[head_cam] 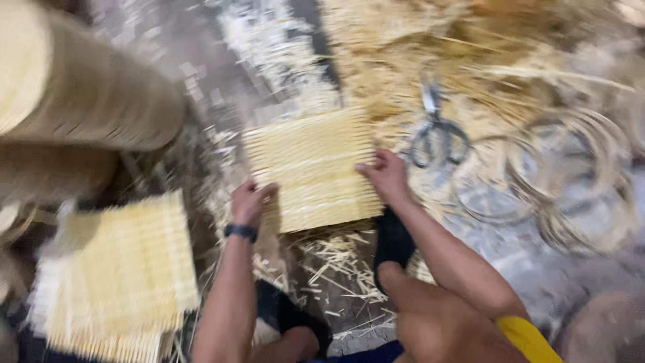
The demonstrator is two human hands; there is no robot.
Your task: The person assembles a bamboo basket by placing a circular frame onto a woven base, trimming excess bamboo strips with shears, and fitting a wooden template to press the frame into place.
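Mat (312, 168) of thin pale bamboo sticks lies flat on the floor (537, 269), straight ahead of the person's knees, woven into a near-square panel with stick ends fringing out on the left and right edges. Left hand (250, 202) sits at the mat's lower-left corner, fingers curled with the tips hooked over the edge; looks like a light pinch on the sticks, though motion blur hides how firm. Right hand (386, 176) rests on the right edge, palm down, fingers bent and pressing onto the surface, not wrapped around anything. A dark band (240, 232) is on the left wrist. Judging by its even rows, this panel looks fully assembled or close to it, edges not yet trimmed flush. A stack of similar mats (117, 275) sits to the left, near the person's left leg, so several pieces look finished already. Scissors (435, 128) lie on the floor just past the right hand, untouched. Loose sticks and shavings (390, 47) are piled beyond the mat, more offcuts (329, 265) lie between the feet, so raw stock remains. Thin bent hoops (571, 175) lie to the right, well apart from the mat. Large rolled bundles (74, 87) sit upper left, blurred. Dark socks or shoes on the feet (393, 238).
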